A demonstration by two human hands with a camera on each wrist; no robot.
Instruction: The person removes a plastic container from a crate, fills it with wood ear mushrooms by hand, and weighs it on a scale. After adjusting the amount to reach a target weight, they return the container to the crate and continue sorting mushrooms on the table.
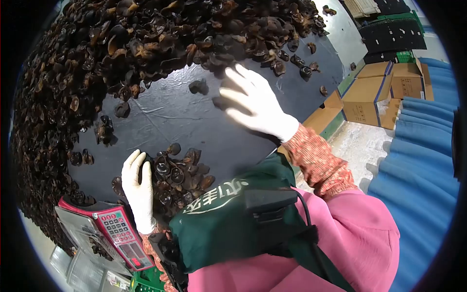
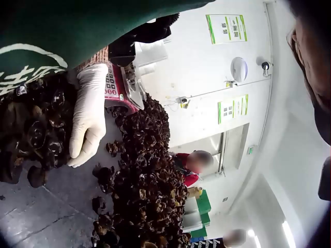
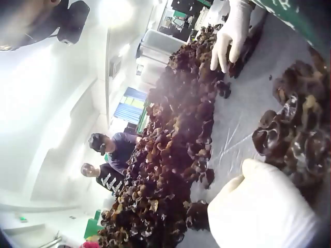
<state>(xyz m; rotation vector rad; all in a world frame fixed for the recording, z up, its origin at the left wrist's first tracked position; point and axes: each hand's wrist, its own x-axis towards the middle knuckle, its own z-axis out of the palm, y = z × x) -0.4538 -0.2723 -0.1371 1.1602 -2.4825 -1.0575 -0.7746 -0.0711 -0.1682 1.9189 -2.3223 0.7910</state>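
A white-gloved left hand (image 1: 138, 187) rests on the dark tabletop, its fingers bent loosely along the edge of a small pile of wood ear mushrooms (image 1: 177, 175). In the left wrist view this hand (image 2: 89, 116) lies beside the same pile (image 2: 39, 132). Farther right, the gloved right hand (image 1: 258, 104) spreads its fingers low over the table, just below the big heap of wood ears (image 1: 160, 44). A lone wood ear (image 1: 198, 87) lies left of its fingertips. The right wrist view has the right hand (image 3: 232, 36) at the top and the left hand (image 3: 261, 212) large below.
A red scale with a keypad (image 1: 116, 228) stands left of the left hand. Cardboard boxes (image 1: 367, 100) sit at the table's right end, by a blue curtain (image 1: 418, 146). Loose wood ears (image 1: 104, 130) dot the tabletop (image 1: 160, 114). Other people (image 3: 116, 150) stand beyond the heap.
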